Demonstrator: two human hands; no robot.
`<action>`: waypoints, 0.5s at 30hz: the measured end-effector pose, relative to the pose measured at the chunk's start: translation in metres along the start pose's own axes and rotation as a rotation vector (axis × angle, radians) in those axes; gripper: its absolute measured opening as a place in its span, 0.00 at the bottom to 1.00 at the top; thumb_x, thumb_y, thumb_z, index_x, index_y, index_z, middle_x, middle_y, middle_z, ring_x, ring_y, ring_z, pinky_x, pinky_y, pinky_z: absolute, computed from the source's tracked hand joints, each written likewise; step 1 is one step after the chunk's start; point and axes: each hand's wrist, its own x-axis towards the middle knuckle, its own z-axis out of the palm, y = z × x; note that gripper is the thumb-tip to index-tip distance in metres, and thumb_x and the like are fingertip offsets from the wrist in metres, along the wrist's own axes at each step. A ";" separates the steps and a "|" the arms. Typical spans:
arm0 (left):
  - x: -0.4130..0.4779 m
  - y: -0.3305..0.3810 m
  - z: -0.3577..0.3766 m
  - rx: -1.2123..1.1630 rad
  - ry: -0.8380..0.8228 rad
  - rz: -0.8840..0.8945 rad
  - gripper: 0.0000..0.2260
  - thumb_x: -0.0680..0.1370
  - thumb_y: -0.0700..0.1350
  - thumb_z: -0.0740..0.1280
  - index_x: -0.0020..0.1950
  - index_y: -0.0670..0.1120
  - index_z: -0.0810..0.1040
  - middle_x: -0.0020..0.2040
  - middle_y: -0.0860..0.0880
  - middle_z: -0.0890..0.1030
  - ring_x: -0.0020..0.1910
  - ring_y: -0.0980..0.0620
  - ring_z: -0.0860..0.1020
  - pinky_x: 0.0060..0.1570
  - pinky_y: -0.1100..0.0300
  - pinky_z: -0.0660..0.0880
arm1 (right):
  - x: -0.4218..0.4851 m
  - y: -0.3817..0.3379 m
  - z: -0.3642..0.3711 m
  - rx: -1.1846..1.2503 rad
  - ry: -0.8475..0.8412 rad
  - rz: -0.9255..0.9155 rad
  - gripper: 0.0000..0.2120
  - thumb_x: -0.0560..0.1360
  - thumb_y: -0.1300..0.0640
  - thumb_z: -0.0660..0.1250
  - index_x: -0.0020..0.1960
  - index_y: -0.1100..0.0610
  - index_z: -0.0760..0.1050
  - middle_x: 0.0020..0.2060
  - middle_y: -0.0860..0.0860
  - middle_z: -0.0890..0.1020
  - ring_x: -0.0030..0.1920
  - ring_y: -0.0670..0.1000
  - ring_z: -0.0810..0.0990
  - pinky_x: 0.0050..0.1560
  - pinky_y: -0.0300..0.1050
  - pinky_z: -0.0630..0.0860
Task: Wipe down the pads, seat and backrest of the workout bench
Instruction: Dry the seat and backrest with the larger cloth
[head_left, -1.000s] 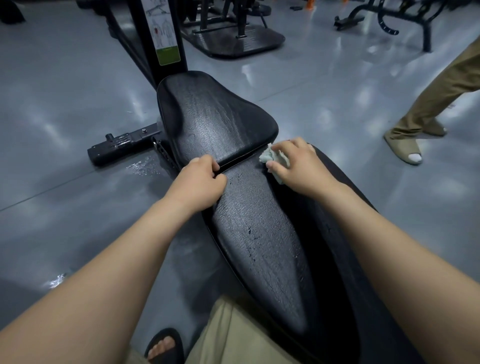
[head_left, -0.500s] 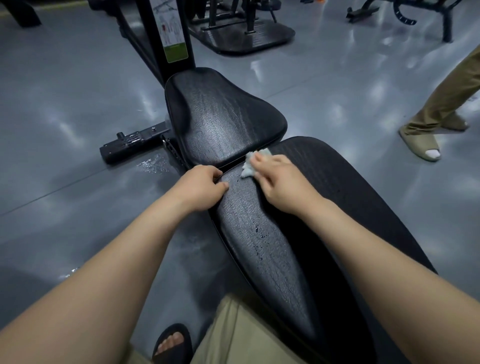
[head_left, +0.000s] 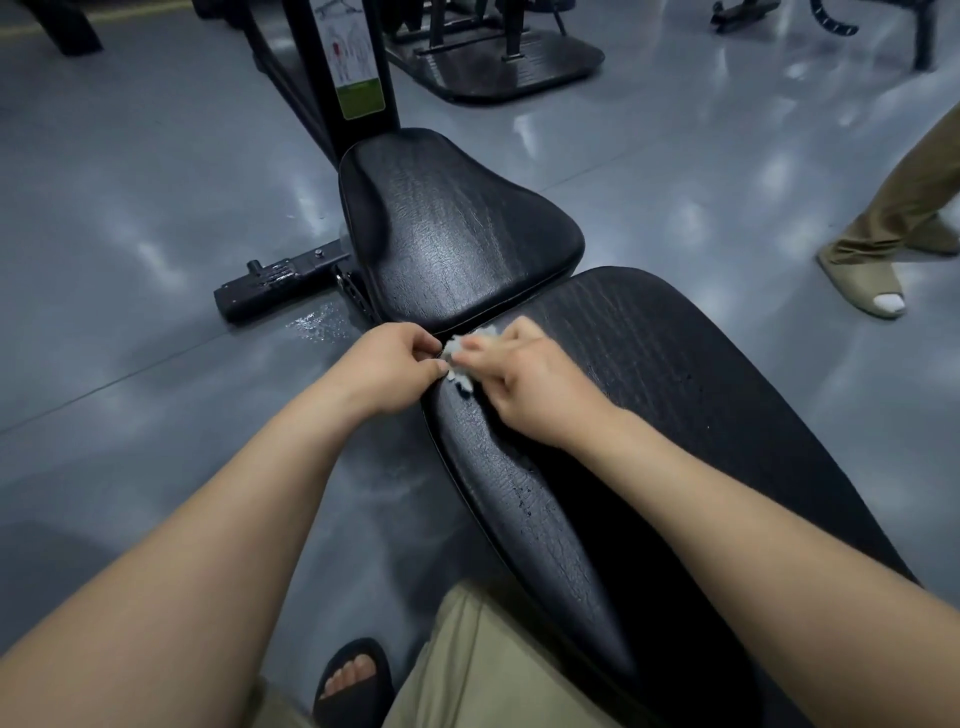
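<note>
The black workout bench fills the middle of the head view: a cracked vinyl seat pad (head_left: 457, 228) beyond and a long backrest pad (head_left: 649, 405) running toward me. My right hand (head_left: 535, 384) holds a crumpled pale cloth (head_left: 460, 358) against the backrest's far left corner, by the gap between the pads. My left hand (head_left: 389, 369) grips the backrest's left edge right beside the cloth, thumb and fingertips touching it.
The bench's black upright post (head_left: 353, 62) with a green-and-white label and a floor foot (head_left: 280, 286) stand beyond. A wet patch (head_left: 317, 325) lies on the grey floor. Another person's leg and shoe (head_left: 862, 280) stand at right. More gym frames (head_left: 498, 57) sit behind.
My right hand slid the cloth leftward along the backrest's far end until it met my left hand. The left hand kept its place at the edge.
</note>
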 end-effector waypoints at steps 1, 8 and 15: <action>-0.001 0.000 0.000 0.000 0.002 0.001 0.11 0.78 0.44 0.70 0.60 0.44 0.83 0.54 0.47 0.85 0.55 0.50 0.82 0.60 0.55 0.76 | -0.003 -0.002 -0.003 0.015 -0.035 -0.040 0.14 0.79 0.60 0.65 0.61 0.53 0.83 0.57 0.47 0.85 0.42 0.51 0.69 0.48 0.41 0.70; -0.004 0.000 -0.002 -0.033 0.005 -0.026 0.11 0.78 0.37 0.66 0.57 0.46 0.84 0.52 0.48 0.85 0.53 0.50 0.82 0.59 0.57 0.76 | 0.013 0.015 0.001 -0.083 0.096 0.064 0.14 0.78 0.61 0.64 0.59 0.53 0.84 0.52 0.46 0.85 0.39 0.58 0.74 0.49 0.51 0.73; -0.008 -0.010 -0.005 -0.227 -0.088 -0.113 0.14 0.79 0.31 0.61 0.56 0.44 0.82 0.43 0.47 0.82 0.38 0.53 0.78 0.47 0.57 0.77 | -0.004 -0.004 -0.001 -0.023 -0.164 -0.183 0.15 0.81 0.59 0.64 0.64 0.49 0.81 0.56 0.40 0.82 0.42 0.51 0.67 0.49 0.47 0.73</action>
